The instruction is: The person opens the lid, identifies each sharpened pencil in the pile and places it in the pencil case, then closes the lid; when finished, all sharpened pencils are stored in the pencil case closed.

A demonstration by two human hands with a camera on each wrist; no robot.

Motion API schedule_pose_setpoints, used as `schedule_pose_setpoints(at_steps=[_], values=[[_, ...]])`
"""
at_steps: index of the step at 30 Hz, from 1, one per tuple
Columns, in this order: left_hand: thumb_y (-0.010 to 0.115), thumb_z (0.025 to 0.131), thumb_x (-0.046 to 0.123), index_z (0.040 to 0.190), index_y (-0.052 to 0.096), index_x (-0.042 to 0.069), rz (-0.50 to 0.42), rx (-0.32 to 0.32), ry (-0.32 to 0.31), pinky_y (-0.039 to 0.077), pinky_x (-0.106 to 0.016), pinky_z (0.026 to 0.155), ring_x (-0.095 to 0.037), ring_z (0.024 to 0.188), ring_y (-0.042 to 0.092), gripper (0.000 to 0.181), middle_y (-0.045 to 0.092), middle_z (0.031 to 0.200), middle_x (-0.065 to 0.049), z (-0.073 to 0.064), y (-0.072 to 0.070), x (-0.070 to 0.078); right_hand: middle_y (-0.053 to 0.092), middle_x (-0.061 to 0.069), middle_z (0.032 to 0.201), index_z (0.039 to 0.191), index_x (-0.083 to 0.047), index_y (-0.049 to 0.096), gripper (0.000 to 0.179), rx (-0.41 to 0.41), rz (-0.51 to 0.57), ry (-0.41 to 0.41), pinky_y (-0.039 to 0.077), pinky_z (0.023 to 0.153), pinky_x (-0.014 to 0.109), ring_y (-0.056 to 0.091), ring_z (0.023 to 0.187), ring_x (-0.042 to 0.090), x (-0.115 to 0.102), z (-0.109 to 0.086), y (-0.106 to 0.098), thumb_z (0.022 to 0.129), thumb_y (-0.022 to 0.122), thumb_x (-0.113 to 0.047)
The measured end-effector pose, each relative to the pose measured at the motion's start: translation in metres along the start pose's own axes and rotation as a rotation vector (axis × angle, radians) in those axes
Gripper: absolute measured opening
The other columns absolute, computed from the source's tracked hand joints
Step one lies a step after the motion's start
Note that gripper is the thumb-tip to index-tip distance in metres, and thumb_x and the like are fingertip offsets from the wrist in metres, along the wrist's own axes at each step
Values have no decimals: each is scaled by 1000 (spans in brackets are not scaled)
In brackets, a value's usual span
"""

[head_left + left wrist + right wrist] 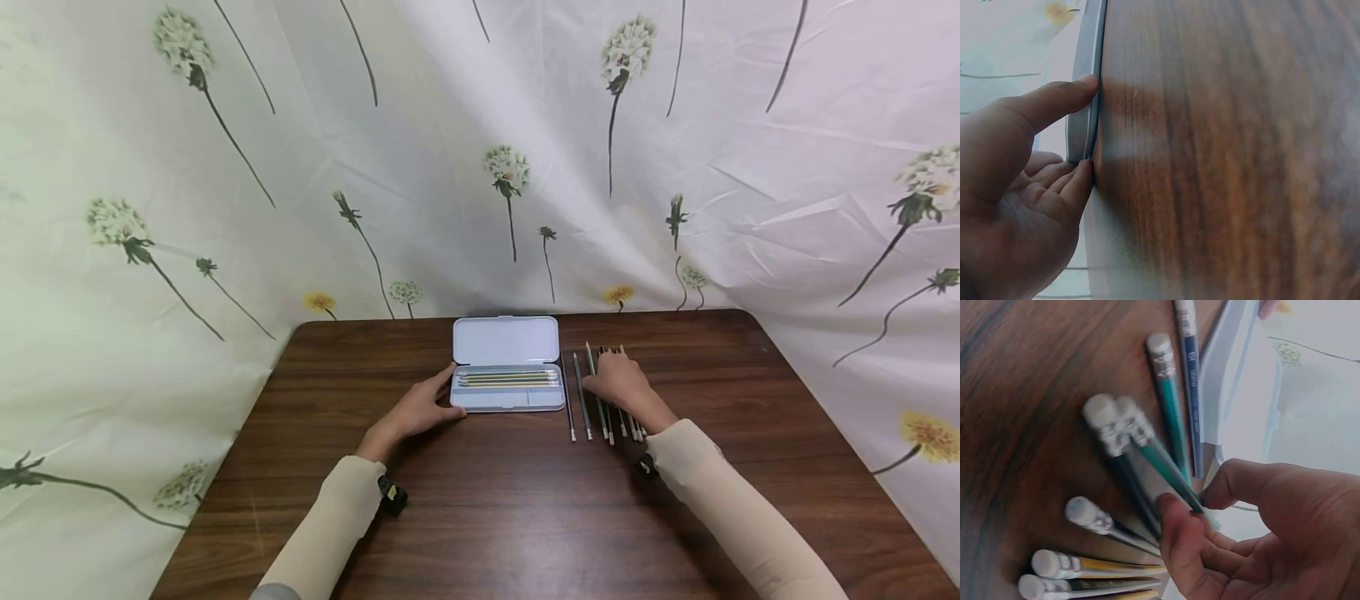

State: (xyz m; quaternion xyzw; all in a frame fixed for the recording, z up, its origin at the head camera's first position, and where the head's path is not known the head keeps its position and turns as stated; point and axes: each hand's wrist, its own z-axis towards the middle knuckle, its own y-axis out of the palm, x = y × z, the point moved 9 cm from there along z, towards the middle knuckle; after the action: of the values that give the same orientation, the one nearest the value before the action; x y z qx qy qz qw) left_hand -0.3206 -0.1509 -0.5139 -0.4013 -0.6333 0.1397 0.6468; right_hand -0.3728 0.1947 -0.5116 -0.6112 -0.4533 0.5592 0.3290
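Observation:
A white pencil case lies with its lid raised at the back, several pencils lined up in its rear compartment. My left hand holds the left end of the case, thumb at the front corner and fingers at the side; the thumb presses its edge in the left wrist view. Over the row of loose pencils at the right, my right hand pinches a green pencil between thumb and forefinger. A dark pencil crosses close beside it, its far end hidden behind the fingers.
Between the case and my right hand lie a blue pencil and another green pencil. Yellow and black pencils lie on the other side, erasers toward me. A flower-print cloth hangs behind the brown wooden table.

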Motion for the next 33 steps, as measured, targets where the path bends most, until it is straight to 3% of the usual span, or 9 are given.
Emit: schedule_pose_setpoints(at_steps=[5, 10, 15, 23, 33], values=[[79, 99, 27, 171, 20, 11, -4, -2, -5, 39, -50, 126, -34, 157, 40, 95, 27, 176, -15, -1, 1, 1, 55, 1, 47, 60, -11, 55, 35, -8, 75, -3, 42, 50, 31, 52, 43, 18, -23, -26, -22, 92, 62, -22], [79, 99, 27, 172, 19, 11, 2, -5, -9, 39, -51, 125, -35, 157, 40, 96, 26, 176, -15, -1, 2, -1, 51, 0, 61, 80, -9, 51, 19, 54, 93, -42, 37, 55, 31, 46, 54, 18, -32, -32, -38, 90, 64, -20], [79, 98, 25, 171, 20, 10, -9, -4, -4, 39, -51, 125, -35, 158, 39, 96, 26, 176, -16, -1, 2, 0, 57, 4, 72, 90, -8, 56, 16, 106, 109, -111, 39, 56, 33, 49, 60, 19, -44, -36, -52, 91, 67, -20], [79, 99, 25, 171, 20, 9, -15, -3, 3, 38, -51, 126, -35, 158, 38, 95, 25, 176, -16, -2, 0, 1, 66, 4, 80, 91, -13, 62, 13, 143, 61, -178, 42, 57, 36, 57, 66, 22, -72, -34, -66, 88, 72, -21], [79, 99, 26, 171, 20, 9, -6, -10, 0, 38, -51, 126, -34, 158, 38, 95, 25, 177, -15, -1, 1, 1, 65, 1, 81, 89, -15, 63, 8, 100, -33, -317, 41, 57, 33, 56, 66, 18, -119, -33, -72, 91, 71, -17]])
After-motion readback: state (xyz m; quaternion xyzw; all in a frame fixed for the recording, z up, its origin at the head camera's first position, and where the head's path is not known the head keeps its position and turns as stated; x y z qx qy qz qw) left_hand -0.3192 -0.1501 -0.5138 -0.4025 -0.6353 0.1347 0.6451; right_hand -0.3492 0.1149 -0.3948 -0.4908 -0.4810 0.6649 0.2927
